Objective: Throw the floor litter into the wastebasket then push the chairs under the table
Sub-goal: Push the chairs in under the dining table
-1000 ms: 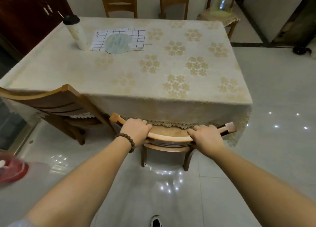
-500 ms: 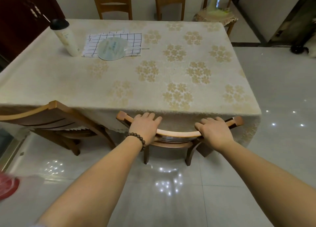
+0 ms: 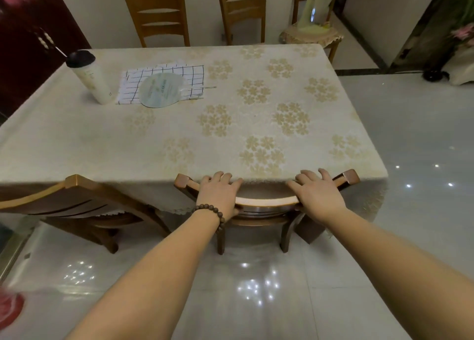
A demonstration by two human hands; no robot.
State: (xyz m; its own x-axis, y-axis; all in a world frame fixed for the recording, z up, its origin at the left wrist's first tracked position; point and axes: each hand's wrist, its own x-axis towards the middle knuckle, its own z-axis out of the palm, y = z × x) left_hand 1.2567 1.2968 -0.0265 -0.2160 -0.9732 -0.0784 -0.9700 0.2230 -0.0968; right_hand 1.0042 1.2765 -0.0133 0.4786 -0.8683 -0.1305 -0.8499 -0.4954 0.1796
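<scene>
A wooden chair [image 3: 266,202] stands pushed in at the near edge of the table [image 3: 179,134], its curved top rail against the hanging cream floral tablecloth. My left hand [image 3: 218,193], with a bead bracelet at the wrist, lies over the rail's left part, fingers stretched onto the cloth edge. My right hand [image 3: 318,193] covers the rail's right part the same way. A second wooden chair [image 3: 77,201] sits to the left, angled and partly out from the table. No litter shows on the floor.
On the table stand a white bottle with a black cap [image 3: 89,78] and a round fan on a checked cloth [image 3: 164,88]. Two chairs [image 3: 159,16] stand at the far side, a stool with a fan [image 3: 313,32] behind right. A red object [image 3: 10,309] lies low left.
The chair has slid further under the table with both hands on its rail. My fingers have loosened and stretched forward over the rail, and the view has moved closer to the table.
</scene>
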